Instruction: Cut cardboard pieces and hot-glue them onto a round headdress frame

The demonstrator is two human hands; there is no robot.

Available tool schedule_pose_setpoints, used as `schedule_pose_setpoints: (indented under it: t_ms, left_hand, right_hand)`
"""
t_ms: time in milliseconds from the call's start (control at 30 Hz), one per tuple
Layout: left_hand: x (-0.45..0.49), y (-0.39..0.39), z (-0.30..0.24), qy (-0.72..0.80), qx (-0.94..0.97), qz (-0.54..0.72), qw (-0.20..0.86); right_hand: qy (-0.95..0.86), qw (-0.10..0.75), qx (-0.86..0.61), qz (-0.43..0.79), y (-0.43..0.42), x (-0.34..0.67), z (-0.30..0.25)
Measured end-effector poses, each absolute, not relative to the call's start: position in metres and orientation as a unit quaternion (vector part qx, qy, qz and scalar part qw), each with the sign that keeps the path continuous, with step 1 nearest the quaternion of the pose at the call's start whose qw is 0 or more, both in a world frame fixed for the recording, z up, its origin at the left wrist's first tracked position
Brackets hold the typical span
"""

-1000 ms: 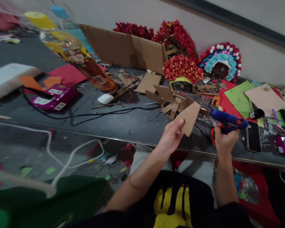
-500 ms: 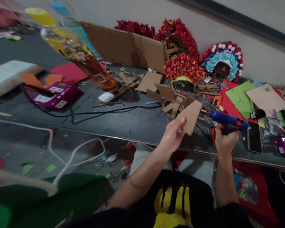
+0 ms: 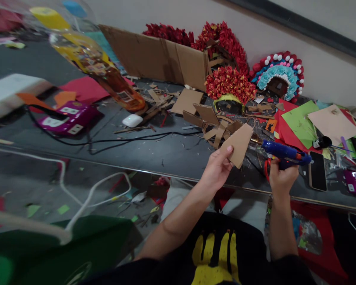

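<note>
My left hand (image 3: 218,168) pinches a tapering piece of cardboard (image 3: 239,145) by its lower left edge, thumb on top. In my right hand (image 3: 283,176) is a blue hot glue gun (image 3: 284,152), fingers wrapped round its handle. The nozzle points left, close to the right edge of the cardboard; whether it touches cannot be told. Behind the held piece lie cut cardboard strips (image 3: 218,132), some of them joined. A red-handled tool (image 3: 267,168), partly hidden, lies beside the glue gun.
A phone (image 3: 318,172) lies right of my right hand. Coloured paper sheets (image 3: 302,122) cover the right back. Red paper-flower headpieces (image 3: 230,85) and a blue-and-white one (image 3: 280,77) stand by the wall. At left are a tilted-looking bottle (image 3: 97,67), a purple power strip (image 3: 69,118) and black cables (image 3: 142,138).
Both hands hold the same things, nearly still. The cardboard and glue gun have shifted very slightly to the right.
</note>
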State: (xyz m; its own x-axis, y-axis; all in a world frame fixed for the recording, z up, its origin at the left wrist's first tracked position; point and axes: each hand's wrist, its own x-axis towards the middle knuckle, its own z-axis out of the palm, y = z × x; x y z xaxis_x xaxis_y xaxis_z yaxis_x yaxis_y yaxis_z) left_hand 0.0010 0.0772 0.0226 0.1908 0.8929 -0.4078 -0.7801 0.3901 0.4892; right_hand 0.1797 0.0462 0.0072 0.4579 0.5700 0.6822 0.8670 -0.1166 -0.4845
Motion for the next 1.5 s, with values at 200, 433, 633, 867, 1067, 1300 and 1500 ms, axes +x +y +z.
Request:
schedule_pose_setpoints:
  t_ms: [200, 433, 633, 867, 1067, 1300, 1500]
  left_hand:
    - [0.002, 0.077, 0.022, 0.327, 0.082, 0.552, 0.763]
    - [0.002, 0.077, 0.022, 0.317, 0.071, 0.557, 0.764]
    - [0.003, 0.078, 0.022, 0.312, 0.076, 0.564, 0.761]
    - [0.002, 0.079, 0.018, 0.315, 0.09, 0.561, 0.76]
    - [-0.001, 0.081, 0.018, 0.298, 0.083, 0.571, 0.761]
    - [0.0, 0.079, 0.02, 0.304, 0.067, 0.562, 0.766]
    - [0.002, 0.077, 0.021, 0.316, 0.076, 0.556, 0.765]
  right_hand:
    - [-0.494, 0.429, -0.741, -0.154, 0.044, 0.182, 0.006]
    - [-0.495, 0.428, -0.742, -0.146, 0.043, 0.183, 0.004]
    - [-0.507, 0.43, -0.731, -0.154, 0.042, 0.181, 0.003]
    - [-0.539, 0.408, -0.708, -0.205, 0.04, 0.187, -0.002]
    - [-0.538, 0.412, -0.683, -0.272, 0.038, 0.189, 0.0]
    - [-0.496, 0.464, -0.697, -0.229, 0.043, 0.178, 0.013]
    - [-0.488, 0.471, -0.704, -0.209, 0.047, 0.176, 0.016]
